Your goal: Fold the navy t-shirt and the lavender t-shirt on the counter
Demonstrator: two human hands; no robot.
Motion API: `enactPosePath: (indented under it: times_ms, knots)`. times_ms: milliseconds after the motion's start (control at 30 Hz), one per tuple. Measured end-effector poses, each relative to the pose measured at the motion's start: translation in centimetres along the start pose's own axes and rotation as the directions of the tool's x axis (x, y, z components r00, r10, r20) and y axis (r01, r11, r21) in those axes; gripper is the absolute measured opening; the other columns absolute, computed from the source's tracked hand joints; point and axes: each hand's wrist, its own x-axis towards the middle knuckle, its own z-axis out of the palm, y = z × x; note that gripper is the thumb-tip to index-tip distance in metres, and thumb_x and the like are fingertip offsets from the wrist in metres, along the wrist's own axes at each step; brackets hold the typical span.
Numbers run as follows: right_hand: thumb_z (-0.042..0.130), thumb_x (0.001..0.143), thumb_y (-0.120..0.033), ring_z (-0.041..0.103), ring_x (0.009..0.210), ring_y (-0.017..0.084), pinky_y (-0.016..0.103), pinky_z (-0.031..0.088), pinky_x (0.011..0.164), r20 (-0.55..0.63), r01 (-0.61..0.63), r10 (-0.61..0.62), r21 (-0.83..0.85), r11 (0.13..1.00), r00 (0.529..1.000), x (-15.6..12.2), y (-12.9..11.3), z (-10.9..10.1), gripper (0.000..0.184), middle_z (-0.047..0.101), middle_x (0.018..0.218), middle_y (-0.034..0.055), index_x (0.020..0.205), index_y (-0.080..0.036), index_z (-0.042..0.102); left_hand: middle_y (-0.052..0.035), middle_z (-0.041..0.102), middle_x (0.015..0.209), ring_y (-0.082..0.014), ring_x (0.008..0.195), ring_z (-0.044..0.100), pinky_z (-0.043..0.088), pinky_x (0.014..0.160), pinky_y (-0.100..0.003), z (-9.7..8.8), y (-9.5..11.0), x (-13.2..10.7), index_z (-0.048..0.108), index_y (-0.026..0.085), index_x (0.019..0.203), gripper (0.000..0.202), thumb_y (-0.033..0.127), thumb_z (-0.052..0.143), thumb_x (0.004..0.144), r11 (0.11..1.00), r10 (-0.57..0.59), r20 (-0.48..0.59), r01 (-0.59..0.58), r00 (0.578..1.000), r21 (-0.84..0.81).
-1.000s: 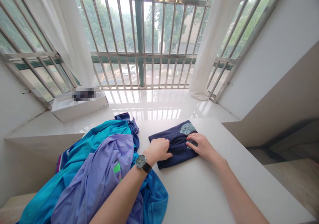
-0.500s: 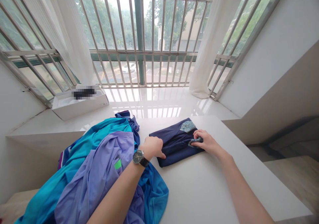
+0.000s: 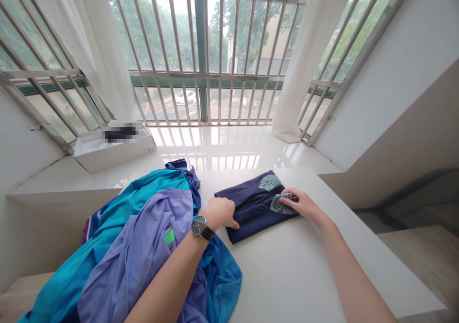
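A folded navy garment (image 3: 253, 208) lies on a white table (image 3: 287, 280), with teal paisley fabric showing in two places. My right hand (image 3: 303, 204) pinches the lower paisley piece (image 3: 282, 204) at the garment's right side. My left hand (image 3: 219, 213), with a black-strapped wristwatch (image 3: 200, 228) on its wrist, rests on the garment's left part, fingers curled over the fold. The upper paisley patch (image 3: 269, 183) lies uncovered. Beside my left arm, a heap of teal and lilac clothing (image 3: 139, 232) spills over the table's left side.
Behind the table lies a glossy white window ledge (image 3: 211, 150), holding a white box (image 3: 114, 153) with a blurred item. Barred windows and white curtains stand beyond it. A white wall rises at the right, and the table's right edge drops toward a lower beige surface.
My right hand has drawn the paisley fabric rightward, further out along the garment. My left hand has shifted slightly left toward the garment's edge. The view has tilted slightly.
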Motion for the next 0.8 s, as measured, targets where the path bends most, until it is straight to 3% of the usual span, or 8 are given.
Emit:
enactPosePath:
  times_ms: [100,300,433,633,700,800]
  knots:
    - [0.059,0.081,-0.060,0.061,0.081,0.022,0.034,0.049,0.075,0.014,-0.012,0.012,0.015,1.000,1.000,0.1,0.2,0.1,0.042,0.069,0.088,0.0045,0.095,-0.022,0.068,-0.0172,0.072,0.101,-0.0319,0.093,0.069,0.054,0.076,-0.038,0.1,-0.1,0.1,0.072,0.015,0.099,0.045,0.054,0.063,0.078,1.000,0.002,-0.003,-0.002,1.000,0.007]
    - [0.062,0.078,-0.061,0.063,0.087,0.023,0.035,0.050,0.078,-0.055,-0.034,0.034,0.011,0.999,0.998,0.3,0.6,0.5,0.045,0.070,0.092,0.0045,0.103,-0.023,0.066,-0.0105,0.073,0.091,-0.0270,0.084,0.069,0.052,0.067,-0.032,0.6,-1.5,0.6,0.074,0.021,0.088,0.033,0.050,0.064,0.075,0.994,0.086,-0.035,-0.088,0.996,-0.061]
    - [0.059,0.080,-0.058,0.062,0.081,0.022,0.033,0.049,0.075,-0.050,-0.030,0.027,-0.072,0.997,0.998,0.2,0.5,0.5,0.035,0.070,0.084,0.0030,0.085,-0.024,0.066,-0.0065,0.073,0.088,-0.0237,0.078,0.068,0.049,0.062,-0.028,0.8,-2.7,1.0,0.074,0.023,0.085,0.030,0.048,0.067,0.070,0.986,0.111,-0.032,-0.114,0.993,-0.121]
    - [0.054,0.081,-0.060,0.059,0.069,0.020,0.031,0.046,0.064,-0.084,-0.023,0.009,-0.170,0.985,0.996,0.3,0.0,0.8,0.039,0.066,0.070,0.0018,0.068,-0.023,0.060,-0.0073,0.073,0.087,-0.0229,0.077,0.068,0.047,0.060,-0.027,1.4,-3.3,1.6,0.074,0.022,0.087,0.035,0.049,0.071,0.066,0.988,0.069,0.018,-0.066,0.997,-0.137]
    - [0.055,0.081,-0.060,0.061,0.071,0.021,0.031,0.048,0.066,-0.138,-0.046,0.021,-0.185,0.982,0.990,0.4,0.0,1.1,0.038,0.067,0.073,0.0026,0.074,-0.023,0.062,-0.0079,0.073,0.087,-0.0228,0.076,0.068,0.047,0.060,-0.026,1.4,-3.3,1.5,0.075,0.021,0.087,0.037,0.052,0.069,0.068,0.987,0.081,0.013,-0.078,0.997,-0.144]
    - [0.060,0.079,-0.057,0.064,0.078,0.022,0.034,0.051,0.075,-0.207,-0.034,0.002,-0.153,0.988,0.978,0.4,0.1,1.4,0.042,0.069,0.084,0.0034,0.105,-0.025,0.065,-0.0080,0.072,0.085,-0.0218,0.075,0.067,0.045,0.059,-0.026,1.3,-3.3,1.4,0.075,0.020,0.085,0.037,0.052,0.064,0.071,0.985,0.078,0.000,-0.077,0.997,-0.155]
